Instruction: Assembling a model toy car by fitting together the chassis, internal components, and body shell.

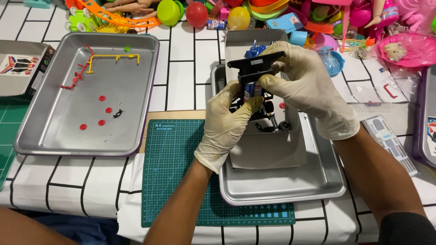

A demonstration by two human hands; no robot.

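My left hand [225, 123] pinches the black toy car chassis [255, 86] from below, thumb against the blue batteries [250, 89] in it. My right hand [305, 84] grips its top edge, fingers curled over. I hold it above the grey box [268, 149] in the steel tray [290, 186]; another tray [54, 136] with red parts [101, 110] lies left

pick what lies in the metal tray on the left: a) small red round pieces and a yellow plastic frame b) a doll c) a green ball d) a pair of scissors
a: the left metal tray holds several small red round pieces and a yellow plastic frame, beside a red plastic frame; both gloved hands work away from it, over the right tray.
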